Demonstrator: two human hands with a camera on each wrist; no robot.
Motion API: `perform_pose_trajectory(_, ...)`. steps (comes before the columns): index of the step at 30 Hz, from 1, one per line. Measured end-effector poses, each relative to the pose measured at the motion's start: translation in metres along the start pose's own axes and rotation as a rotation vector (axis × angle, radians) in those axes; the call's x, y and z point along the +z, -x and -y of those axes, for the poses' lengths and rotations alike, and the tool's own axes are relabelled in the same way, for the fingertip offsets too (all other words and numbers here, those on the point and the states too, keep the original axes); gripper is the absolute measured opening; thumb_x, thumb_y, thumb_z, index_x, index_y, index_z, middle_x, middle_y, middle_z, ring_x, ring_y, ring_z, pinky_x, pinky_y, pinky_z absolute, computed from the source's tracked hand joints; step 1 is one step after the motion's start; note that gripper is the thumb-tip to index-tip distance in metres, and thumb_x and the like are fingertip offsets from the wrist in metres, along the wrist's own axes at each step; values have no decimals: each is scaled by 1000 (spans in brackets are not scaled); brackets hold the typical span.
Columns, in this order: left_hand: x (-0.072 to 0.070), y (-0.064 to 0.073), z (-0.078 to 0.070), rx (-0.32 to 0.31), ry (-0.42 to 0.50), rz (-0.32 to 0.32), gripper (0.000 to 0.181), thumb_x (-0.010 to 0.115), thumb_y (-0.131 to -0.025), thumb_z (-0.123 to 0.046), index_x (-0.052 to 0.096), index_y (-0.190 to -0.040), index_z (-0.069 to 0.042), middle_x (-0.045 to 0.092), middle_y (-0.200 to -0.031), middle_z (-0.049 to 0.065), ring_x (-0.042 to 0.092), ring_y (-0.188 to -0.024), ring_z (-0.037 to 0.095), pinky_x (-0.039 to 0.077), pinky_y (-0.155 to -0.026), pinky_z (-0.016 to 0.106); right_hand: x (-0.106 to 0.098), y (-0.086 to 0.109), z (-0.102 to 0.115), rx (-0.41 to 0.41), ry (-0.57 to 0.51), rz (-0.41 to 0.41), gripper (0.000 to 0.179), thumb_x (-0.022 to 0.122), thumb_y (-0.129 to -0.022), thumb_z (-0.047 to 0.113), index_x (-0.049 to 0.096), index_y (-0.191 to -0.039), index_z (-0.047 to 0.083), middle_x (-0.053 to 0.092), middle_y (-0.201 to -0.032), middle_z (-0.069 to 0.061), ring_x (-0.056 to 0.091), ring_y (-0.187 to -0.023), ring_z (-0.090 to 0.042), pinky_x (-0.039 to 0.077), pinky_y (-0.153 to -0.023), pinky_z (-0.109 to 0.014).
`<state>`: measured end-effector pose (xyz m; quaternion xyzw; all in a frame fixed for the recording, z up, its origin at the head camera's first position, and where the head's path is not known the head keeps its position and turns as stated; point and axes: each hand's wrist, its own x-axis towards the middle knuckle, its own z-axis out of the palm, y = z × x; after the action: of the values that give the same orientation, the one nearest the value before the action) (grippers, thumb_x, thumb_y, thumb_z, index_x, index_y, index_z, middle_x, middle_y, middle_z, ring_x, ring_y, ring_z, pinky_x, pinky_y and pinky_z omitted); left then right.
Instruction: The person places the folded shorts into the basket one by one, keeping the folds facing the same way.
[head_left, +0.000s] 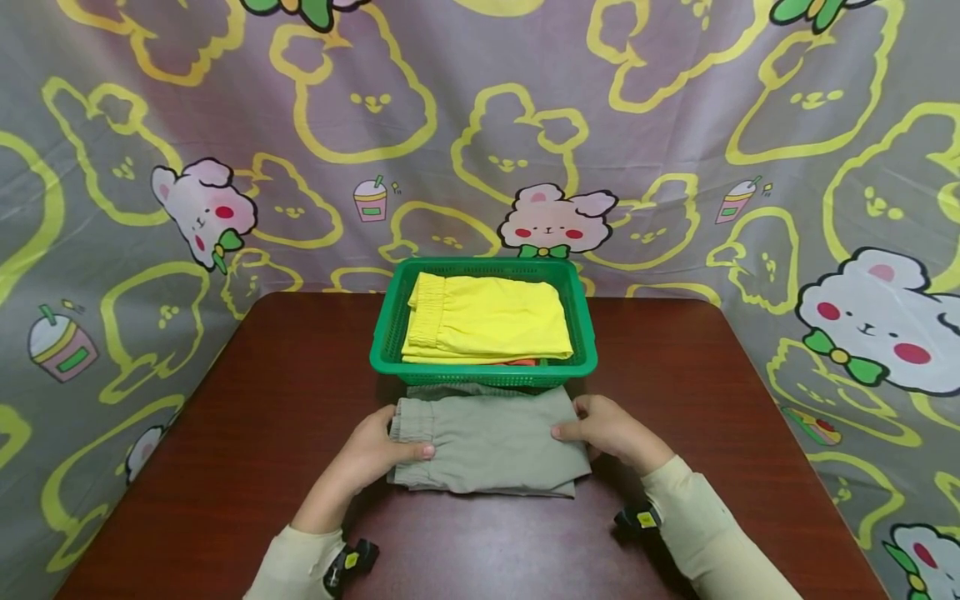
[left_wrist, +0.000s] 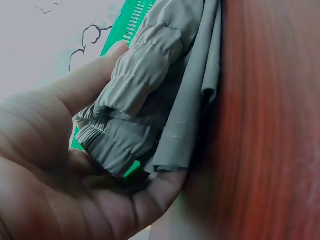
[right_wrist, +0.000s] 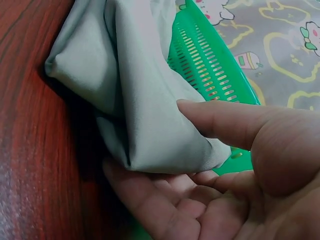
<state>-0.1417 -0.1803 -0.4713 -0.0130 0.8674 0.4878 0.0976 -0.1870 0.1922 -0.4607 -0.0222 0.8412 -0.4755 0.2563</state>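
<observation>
Folded grey-green elastic-waist pants (head_left: pixel 491 446) lie in front of the basket, at the near middle of the table. At their gathered waistband my left hand (head_left: pixel 375 450) grips the left end, thumb on top and fingers underneath. My right hand (head_left: pixel 611 429) holds the opposite folded end the same way. The left wrist view shows the waistband's layers (left_wrist: pixel 145 65) between thumb and fingers. In the right wrist view, the thumb (right_wrist: pixel 220 120) lies against the rounded fold of cloth (right_wrist: pixel 155 125), with the other fingers below it.
A green perforated plastic basket (head_left: pixel 380 333) stands at the back of the dark red wooden table (head_left: pixel 300 367). Inside it lies folded yellow clothing (head_left: pixel 491 317), with a bit of red below. A patterned curtain (head_left: pixel 450 175) hangs behind the table and along both sides.
</observation>
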Motion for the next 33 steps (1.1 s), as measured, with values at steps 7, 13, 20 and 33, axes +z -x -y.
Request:
perform_pose_trajectory(7, 0, 2, -1, -49, 86, 21, 80, 92, -77, -30, 53, -139, 3, 65, -127, 15, 61, -116, 28, 51, -97, 49, 0, 0, -1, 8, -14, 19, 36, 81, -89, 24, 63, -108, -1, 69, -93, -12, 70, -75, -21, 61, -65, -42)
perform_pose_trajectory(13, -2, 3, -3, -131, 74, 17, 89, 89, -79, -37, 45, -145, 5, 54, -142, 22, 53, -128, 36, 49, -100, 56, 0, -1, -3, 9, -33, 28, 35, 80, -89, 22, 62, -108, -2, 70, -92, -12, 72, -75, -23, 61, -65, -42)
perform_pose_trajectory(20, -5, 4, -4, -171, 122, 8, 82, 88, -80, -40, 49, -141, -3, 55, -139, 18, 55, -123, 34, 49, -96, 53, 0, -3, -4, 0, -41, 35, 33, 80, -90, 21, 62, -105, -2, 71, -89, -12, 73, -74, -23, 61, -63, -42)
perform_pose_trajectory(33, -15, 4, -1, -171, 424, 176, 68, 77, -93, -27, 41, -143, 3, 61, -126, 19, 69, -102, 24, 57, -90, 44, -1, -5, -6, 12, -54, 38, 36, 80, -89, 20, 61, -109, -3, 71, -91, -12, 73, -75, -23, 62, -65, -43)
